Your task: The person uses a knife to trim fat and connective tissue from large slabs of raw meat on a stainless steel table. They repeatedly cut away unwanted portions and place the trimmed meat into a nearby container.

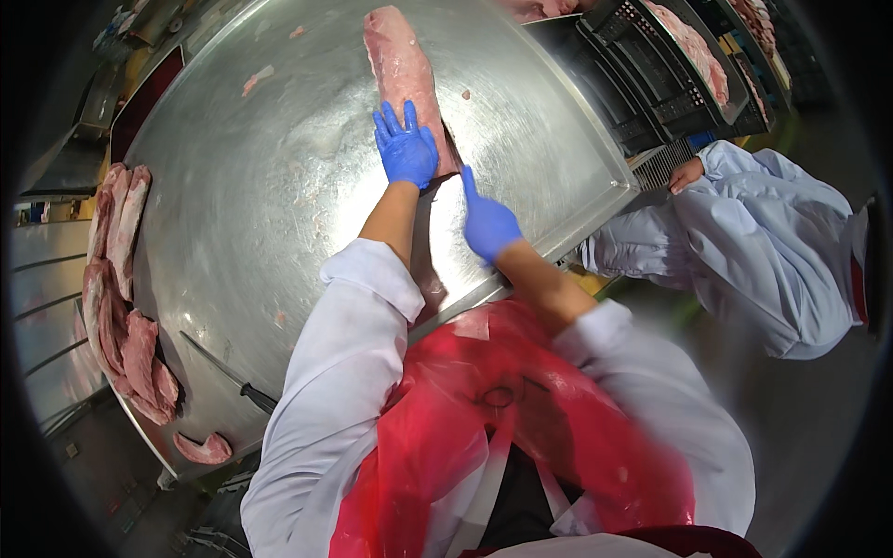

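A long pale pink piece of meat (400,56), shaped like a loin, lies lengthwise on the metal table (270,167) ahead of me. My left hand (406,153), in a blue glove, rests flat on its near part with the fingers spread. Beside the near right end of the loin is my right hand (490,223), also gloved in blue. It is closed with the forefinger stretched forward, around what looks like a knife (452,149); only a thin dark blade shows along the meat's edge, and the handle is hidden in the hand.
Several strips of meat (121,223) line the table's left edge, with a small piece (203,448) nearer me. A long thin tool with a black handle (256,395) lies left of my arm. Black crates (633,74) stand back right; another person's sleeve (642,244) is at the right.
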`<state>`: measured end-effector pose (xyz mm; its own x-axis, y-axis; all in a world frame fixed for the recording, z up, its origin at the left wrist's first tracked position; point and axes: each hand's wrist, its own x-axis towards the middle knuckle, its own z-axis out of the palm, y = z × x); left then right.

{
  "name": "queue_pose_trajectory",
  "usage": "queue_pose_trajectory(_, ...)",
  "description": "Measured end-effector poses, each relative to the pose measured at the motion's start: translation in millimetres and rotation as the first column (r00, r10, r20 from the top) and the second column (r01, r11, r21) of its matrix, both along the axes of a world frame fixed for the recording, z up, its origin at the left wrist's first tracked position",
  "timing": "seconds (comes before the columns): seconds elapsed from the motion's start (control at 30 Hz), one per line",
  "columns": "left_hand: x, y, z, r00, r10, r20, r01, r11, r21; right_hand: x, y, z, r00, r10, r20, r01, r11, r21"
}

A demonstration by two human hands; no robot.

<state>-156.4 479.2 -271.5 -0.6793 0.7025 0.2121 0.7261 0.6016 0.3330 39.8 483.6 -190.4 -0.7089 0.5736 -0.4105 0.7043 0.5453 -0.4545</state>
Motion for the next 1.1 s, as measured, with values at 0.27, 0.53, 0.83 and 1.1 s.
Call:
queue_pose_trajectory(0.27, -6, 3, -1, 0.999, -0.05, 0.007, 0.049, 0.996, 0.074, -35, 72, 14, 0.961, -0.183, -0.206, 0.178, 0.983, -0.041)
queue_pose_trajectory(0.53, -10, 5, -3, 0.999, -0.017, 0.03, 0.015, 0.999, 0.044, 60, -10, -69, 0.973, 0.066, -0.22, -0.07, 0.998, -0.007)
queue_pose_trajectory(0.83, -59, -39, -1, 0.998, -0.045, 0.038, 0.045, 0.999, 0.013, 85, 14, -13, 0.881, 0.001, -0.473, 0.024, 0.999, 0.046)
queue_pose_trajectory(1.1, 68, -31, 43, 0.819, -0.557, 0.137, 0.571, 0.815, -0.103, 83, 62, -12, 0.762, -0.422, -0.492, 0.318, 0.905, -0.283)
